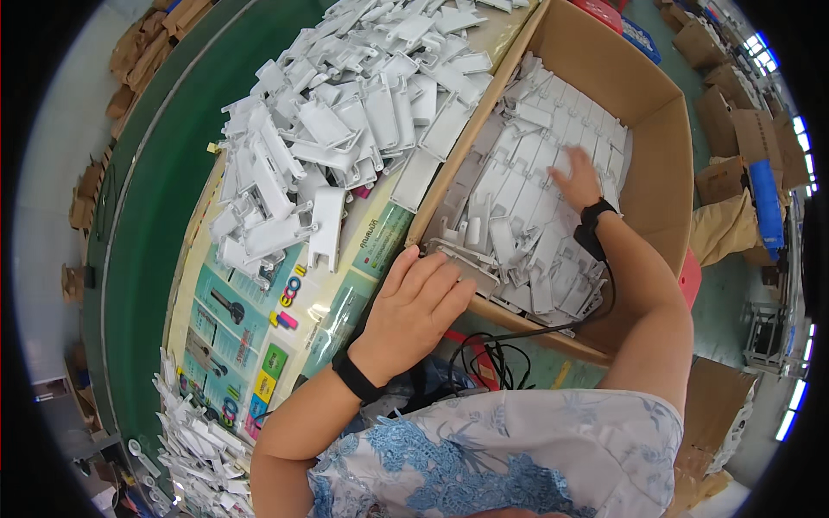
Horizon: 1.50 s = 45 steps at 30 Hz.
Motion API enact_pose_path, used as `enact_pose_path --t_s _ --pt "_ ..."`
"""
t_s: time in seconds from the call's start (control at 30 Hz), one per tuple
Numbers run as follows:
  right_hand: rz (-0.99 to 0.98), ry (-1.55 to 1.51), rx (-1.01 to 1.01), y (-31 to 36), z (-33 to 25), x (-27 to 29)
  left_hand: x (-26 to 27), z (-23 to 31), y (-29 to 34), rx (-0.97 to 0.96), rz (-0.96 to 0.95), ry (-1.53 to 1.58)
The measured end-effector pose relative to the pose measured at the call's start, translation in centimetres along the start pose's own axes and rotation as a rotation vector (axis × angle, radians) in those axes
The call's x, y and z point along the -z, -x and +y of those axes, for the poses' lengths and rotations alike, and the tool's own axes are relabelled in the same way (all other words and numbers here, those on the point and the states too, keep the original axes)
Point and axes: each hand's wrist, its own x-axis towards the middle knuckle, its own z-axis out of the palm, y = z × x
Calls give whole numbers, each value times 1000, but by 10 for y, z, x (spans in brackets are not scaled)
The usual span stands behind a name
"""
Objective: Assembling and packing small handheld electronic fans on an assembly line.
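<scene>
A cardboard box (656, 142) holds white plastic parts (527, 177), flat and oblong, laid in rows over most of it and jumbled at its near end. Inside, my right hand (580, 181) is over the rows with its fingers spread, nothing visible in its grasp. At the near left corner of the box, my left hand (419, 298) is closed over the rim, its fingertips beside the nearest white parts. What lies under those fingertips is partly hidden. Black bands (358, 377) circle both wrists, and a cord (566, 328) runs from the right one across the box.
Left of the box, a large heap of similar white parts (345, 112) lies on a table covered with printed sheets (259, 337). A second heap (203, 457) is at the lower left. Beyond the table curves a green surface (142, 216). More cartons (717, 138) stand at the right.
</scene>
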Motion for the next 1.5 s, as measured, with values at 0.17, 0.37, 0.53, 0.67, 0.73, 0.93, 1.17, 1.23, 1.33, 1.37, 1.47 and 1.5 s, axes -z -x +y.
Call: enact_pose_path --t_s 0.17,0.37,0.53,0.67,0.73,0.93,1.17,1.23,1.33,1.37,1.47,1.5 --pt "-761 -128 164 57 -54 3 -3 0 19 12 68 -2" --pt "-901 -101 113 84 -124 14 -3 -1 25 -12 128 18" --pt "-1074 -348 49 80 -123 12 -4 -1 22 -34 136 62" --pt "-988 -502 64 81 -133 0 -7 -3 21 -46 168 17" --pt "-887 -597 35 87 -159 -3 -5 -4 26 -27 180 -3" --pt "-783 -214 388 21 -193 -82 -20 -4 34 -26 364 -48" --pt "-1181 -105 1011 43 -435 -198 -13 -4 44 -209 539 -130" --pt "-1261 -97 1086 69 -463 -217 4 3 51 -165 499 -93" --pt "-1338 -108 1147 99 -495 -237 23 8 55 -159 399 -12" --pt "-1351 -109 1153 102 -501 -241 21 6 54 -150 399 -25" --pt "-1388 -114 1154 109 -511 -250 14 2 51 -247 524 35" --pt "-1403 -114 1151 112 -512 -251 14 1 52 -239 525 29"
